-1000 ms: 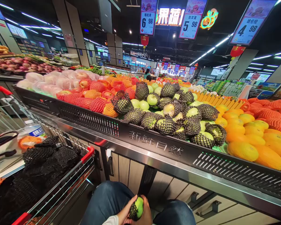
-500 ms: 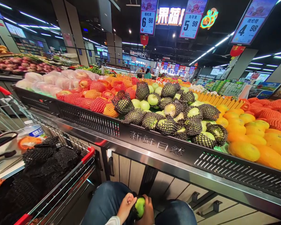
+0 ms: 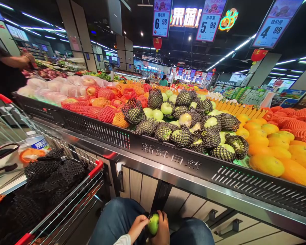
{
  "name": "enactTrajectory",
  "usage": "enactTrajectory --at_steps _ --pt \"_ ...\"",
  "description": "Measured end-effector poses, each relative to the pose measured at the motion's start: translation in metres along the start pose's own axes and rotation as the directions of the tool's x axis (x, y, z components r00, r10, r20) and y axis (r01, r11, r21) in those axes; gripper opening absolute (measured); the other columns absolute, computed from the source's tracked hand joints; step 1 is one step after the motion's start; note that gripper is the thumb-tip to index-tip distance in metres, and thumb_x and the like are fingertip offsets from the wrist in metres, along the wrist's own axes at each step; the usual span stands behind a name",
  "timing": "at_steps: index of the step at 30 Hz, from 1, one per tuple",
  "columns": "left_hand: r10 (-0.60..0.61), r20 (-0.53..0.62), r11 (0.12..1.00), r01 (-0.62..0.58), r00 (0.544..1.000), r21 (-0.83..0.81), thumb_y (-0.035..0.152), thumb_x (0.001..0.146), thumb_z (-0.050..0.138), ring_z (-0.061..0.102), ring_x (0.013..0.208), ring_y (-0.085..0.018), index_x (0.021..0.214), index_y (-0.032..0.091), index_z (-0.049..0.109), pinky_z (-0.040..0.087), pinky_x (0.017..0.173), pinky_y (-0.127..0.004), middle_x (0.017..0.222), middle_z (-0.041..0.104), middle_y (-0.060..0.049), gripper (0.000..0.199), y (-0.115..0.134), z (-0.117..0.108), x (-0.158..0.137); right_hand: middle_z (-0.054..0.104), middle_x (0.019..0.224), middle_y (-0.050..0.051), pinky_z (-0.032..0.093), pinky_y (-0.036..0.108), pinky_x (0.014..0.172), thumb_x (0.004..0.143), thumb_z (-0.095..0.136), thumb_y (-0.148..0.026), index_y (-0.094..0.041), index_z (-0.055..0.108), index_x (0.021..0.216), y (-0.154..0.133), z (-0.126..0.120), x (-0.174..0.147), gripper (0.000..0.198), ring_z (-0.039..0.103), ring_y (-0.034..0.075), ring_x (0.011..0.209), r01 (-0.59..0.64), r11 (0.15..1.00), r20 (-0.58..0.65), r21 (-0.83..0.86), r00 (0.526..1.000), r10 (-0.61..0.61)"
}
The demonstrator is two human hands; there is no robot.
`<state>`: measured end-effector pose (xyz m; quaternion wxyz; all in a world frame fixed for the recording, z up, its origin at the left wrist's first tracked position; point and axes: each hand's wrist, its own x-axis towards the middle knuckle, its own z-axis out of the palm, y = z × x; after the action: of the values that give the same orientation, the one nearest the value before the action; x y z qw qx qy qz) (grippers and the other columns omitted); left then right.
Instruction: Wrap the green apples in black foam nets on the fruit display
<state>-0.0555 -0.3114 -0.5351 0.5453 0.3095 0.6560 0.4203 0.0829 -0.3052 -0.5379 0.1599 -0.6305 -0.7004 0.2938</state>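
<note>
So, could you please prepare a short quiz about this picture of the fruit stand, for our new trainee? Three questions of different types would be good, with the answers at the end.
1. Multiple choice: What does the right hand hold?
A) an onion
B) a green apple
C) a bottle

2. True or false: The shopping cart with black nets in it stands on the left side of the picture.

3. Fill in the missing word: Just to the right of the heap of green apples lie the ____.

Key: 1. B; 2. True; 3. oranges
</note>
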Motion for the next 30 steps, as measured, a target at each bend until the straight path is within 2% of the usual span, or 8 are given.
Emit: enactTrajectory --at_steps 5,10,14,17,20,24,27,30 --pt "0.043 -0.061 0.988 -0.034 0.997 0.153 0.038 0.060 0.069 0.037 0.052 -0.010 0.046 0.023 0.032 0.029 0.056 -0.026 0.046 0.035 0.007 0.042 -0.003 0.001 0.001 0.047 0.144 0.012 0.045 0.039 0.106 0.043 0.060 0.004 -0.022 0.051 0.139 0.001 0.003 0.002 0.101 0.049 0.033 0.131 -0.018 0.998 0.063 -0.056 0.998 0.021" --pt "0.164 -0.139 0.941 -0.113 0.977 0.319 0.019 0.068 0.058 0.045 0.059 -0.013 0.057 0.023 0.037 0.034 0.062 -0.024 0.055 0.040 0.007 0.024 -0.001 -0.005 -0.006 0.047 0.145 0.011 0.046 0.038 0.106 0.042 0.063 0.004 -0.024 0.050 0.141 -0.004 0.000 0.002 0.103 0.048 0.032 0.132 -0.021 0.996 0.108 -0.090 0.994 0.031" --pt "0.235 -0.181 0.893 -0.138 0.955 0.429 0.005 0.071 0.049 0.050 0.061 -0.011 0.072 0.023 0.042 0.038 0.066 -0.023 0.075 0.052 0.004 0.019 -0.002 -0.009 -0.011 0.045 0.148 0.011 0.046 0.037 0.106 0.042 0.065 0.003 -0.025 0.049 0.141 -0.007 -0.003 0.002 0.104 0.046 0.032 0.134 -0.024 0.994 0.142 -0.108 0.989 0.039" --pt "0.250 -0.168 0.817 -0.115 0.954 0.565 -0.001 0.072 0.044 0.058 0.075 -0.012 0.089 0.022 0.047 0.039 0.073 -0.023 0.095 0.057 0.000 0.029 -0.002 -0.009 -0.013 0.045 0.148 0.008 0.045 0.037 0.107 0.042 0.066 0.003 -0.028 0.048 0.141 -0.009 -0.004 0.001 0.105 0.047 0.031 0.134 -0.005 0.991 0.159 -0.135 0.987 0.027" --pt "0.230 -0.092 0.793 -0.131 0.969 0.594 0.002 0.075 0.044 0.060 0.090 -0.016 0.087 0.022 0.050 0.040 0.083 -0.024 0.096 0.059 -0.003 0.024 0.000 -0.008 -0.013 0.045 0.148 0.009 0.045 0.036 0.107 0.043 0.067 0.002 -0.026 0.048 0.141 -0.009 -0.005 0.000 0.104 0.047 0.031 0.134 0.000 0.989 0.157 -0.147 0.987 0.023" --pt "0.227 -0.007 0.851 -0.195 0.974 0.488 0.019 0.085 0.043 0.057 0.082 -0.015 0.079 0.022 0.048 0.042 0.081 -0.023 0.084 0.058 0.000 0.009 0.000 -0.005 -0.011 0.048 0.145 0.010 0.046 0.035 0.107 0.042 0.064 0.005 -0.023 0.050 0.140 -0.006 -0.004 0.002 0.103 0.049 0.031 0.132 -0.021 0.993 0.093 -0.119 0.995 0.032" --pt "0.183 0.009 0.881 -0.168 0.983 0.442 0.034 0.086 0.047 0.054 0.073 -0.015 0.073 0.023 0.043 0.042 0.073 -0.023 0.072 0.051 0.003 0.017 -0.004 -0.003 -0.006 0.052 0.142 0.009 0.049 0.039 0.104 0.040 0.062 0.007 -0.026 0.055 0.136 -0.004 -0.001 0.002 0.102 0.052 0.033 0.129 -0.036 0.996 0.035 -0.078 0.999 0.038" --pt "0.144 0.006 0.897 -0.133 0.990 0.422 0.038 0.080 0.055 0.049 0.066 -0.014 0.065 0.023 0.036 0.040 0.068 -0.023 0.063 0.041 0.006 0.028 -0.008 -0.001 0.000 0.054 0.140 0.008 0.049 0.042 0.103 0.037 0.059 0.011 -0.028 0.057 0.133 -0.004 0.002 0.002 0.103 0.052 0.034 0.127 -0.049 0.995 0.027 -0.087 0.998 0.052"
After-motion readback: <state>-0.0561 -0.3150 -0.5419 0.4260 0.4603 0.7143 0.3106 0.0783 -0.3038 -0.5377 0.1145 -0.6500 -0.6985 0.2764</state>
